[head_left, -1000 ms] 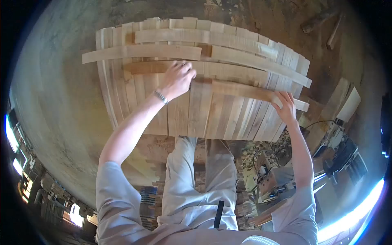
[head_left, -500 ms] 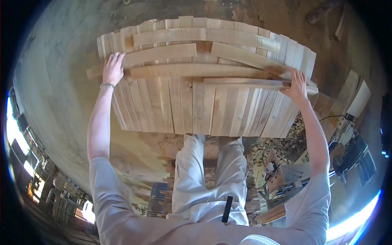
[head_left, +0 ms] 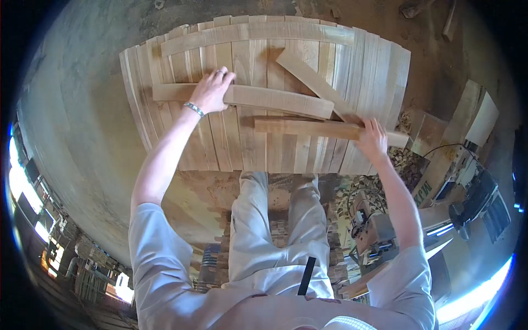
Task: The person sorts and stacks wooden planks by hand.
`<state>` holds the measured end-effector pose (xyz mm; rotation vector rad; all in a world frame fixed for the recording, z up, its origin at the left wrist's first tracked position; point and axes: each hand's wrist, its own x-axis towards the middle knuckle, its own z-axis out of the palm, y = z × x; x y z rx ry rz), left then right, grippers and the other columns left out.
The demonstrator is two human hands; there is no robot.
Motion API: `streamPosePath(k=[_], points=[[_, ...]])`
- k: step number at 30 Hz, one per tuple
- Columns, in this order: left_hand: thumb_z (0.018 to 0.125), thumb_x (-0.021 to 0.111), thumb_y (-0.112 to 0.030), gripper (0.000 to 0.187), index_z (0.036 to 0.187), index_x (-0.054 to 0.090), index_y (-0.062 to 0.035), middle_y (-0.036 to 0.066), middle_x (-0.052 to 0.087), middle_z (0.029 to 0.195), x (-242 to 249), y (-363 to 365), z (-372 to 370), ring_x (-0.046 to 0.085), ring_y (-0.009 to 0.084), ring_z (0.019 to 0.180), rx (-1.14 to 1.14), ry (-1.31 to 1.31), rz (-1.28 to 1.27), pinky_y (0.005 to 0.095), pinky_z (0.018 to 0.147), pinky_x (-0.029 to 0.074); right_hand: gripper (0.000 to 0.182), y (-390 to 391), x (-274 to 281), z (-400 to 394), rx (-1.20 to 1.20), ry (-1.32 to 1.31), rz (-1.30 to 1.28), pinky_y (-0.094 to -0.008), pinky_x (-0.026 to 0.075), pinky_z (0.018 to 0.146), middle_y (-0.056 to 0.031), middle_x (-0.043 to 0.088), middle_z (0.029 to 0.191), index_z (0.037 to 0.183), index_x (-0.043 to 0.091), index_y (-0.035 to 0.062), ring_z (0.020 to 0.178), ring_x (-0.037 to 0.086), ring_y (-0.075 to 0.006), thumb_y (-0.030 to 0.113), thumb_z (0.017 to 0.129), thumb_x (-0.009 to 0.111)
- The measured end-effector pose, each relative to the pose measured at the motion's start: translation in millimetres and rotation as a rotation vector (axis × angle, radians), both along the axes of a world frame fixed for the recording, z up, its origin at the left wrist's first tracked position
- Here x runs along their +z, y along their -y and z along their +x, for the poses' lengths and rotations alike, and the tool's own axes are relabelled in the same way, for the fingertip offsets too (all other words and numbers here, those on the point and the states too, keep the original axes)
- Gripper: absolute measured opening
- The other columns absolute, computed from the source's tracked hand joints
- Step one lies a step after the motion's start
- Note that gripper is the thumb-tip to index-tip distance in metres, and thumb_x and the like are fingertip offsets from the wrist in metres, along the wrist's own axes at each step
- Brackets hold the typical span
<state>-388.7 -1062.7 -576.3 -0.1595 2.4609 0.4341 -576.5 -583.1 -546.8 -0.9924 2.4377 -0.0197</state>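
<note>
Many narrow boards lie side by side as a wooden panel in front of me. My left hand is closed over a loose plank that lies across the panel. My right hand grips the right part of a lower plank. A slanting plank runs down toward that hand, its lower end near the fingers. Along the panel's far side lies a long crosswise strip, touched by neither hand.
Wood scraps are heaped on the floor at the right, beside a machine with a cable. Board pieces stand near it. A blue object is at the lower left of my legs.
My left hand has moved right, from the panel's left edge to over a plank. My right hand has moved left and down. The loose planks have shifted, and one slants more steeply.
</note>
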Motion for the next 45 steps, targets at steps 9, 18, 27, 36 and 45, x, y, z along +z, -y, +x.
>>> streamPosePath(k=[9,18,27,36,45], points=[[0.058,0.081,-0.011,0.053,0.107,0.062,-0.0114,0.002,0.059,0.111,99,70,-8,0.056,0.0245,0.107,-0.076,-0.490,-0.103,0.0371,0.093,0.053,0.061,-26,1,39,-0.232,-0.028,0.031,-0.0458,0.045,0.087,-0.0134,0.051,0.112,0.108,0.047,0.0051,0.104,0.053,-0.0362,0.011,0.059,0.083],[0.071,0.073,-0.023,0.059,0.125,0.053,-0.0106,0.005,0.056,0.127,34,69,-123,0.057,0.0285,0.117,0.050,-0.329,-0.097,0.0396,0.101,0.050,0.063,12,8,43,-0.215,0.020,-0.204,-0.0442,0.044,0.088,-0.0115,0.059,0.109,0.113,0.047,0.0072,0.104,0.056,-0.0333,0.006,0.059,0.080],[0.074,0.076,-0.029,0.070,0.133,0.044,-0.0107,0.010,0.056,0.129,-12,10,-99,0.051,0.0319,0.123,-0.162,-0.605,-0.202,0.0410,0.107,0.044,0.059,54,33,-9,0.073,-0.214,-0.244,-0.0392,0.046,0.081,-0.0044,0.064,0.104,0.122,0.056,0.0126,0.096,0.060,-0.0255,0.006,0.066,0.071],[0.066,0.081,-0.042,0.084,0.133,0.043,-0.0093,0.016,0.051,0.127,-4,-21,-84,0.048,0.0339,0.120,-0.005,-0.564,-0.037,0.0469,0.104,0.039,0.060,131,-7,47,0.269,-0.037,-0.290,-0.0431,0.038,0.095,-0.0030,0.055,0.109,0.122,0.054,0.0171,0.108,0.052,-0.0228,0.026,0.067,0.078],[0.073,0.072,-0.056,0.090,0.142,0.038,-0.0081,0.021,0.046,0.135,14,-58,-63,0.044,0.0397,0.123,0.057,-0.238,0.213,0.0489,0.107,0.035,0.049,169,-12,70,0.300,-0.207,-0.482,-0.0453,0.037,0.098,-0.0038,0.052,0.118,0.119,0.054,0.0198,0.115,0.047,-0.0250,0.029,0.074,0.073]])
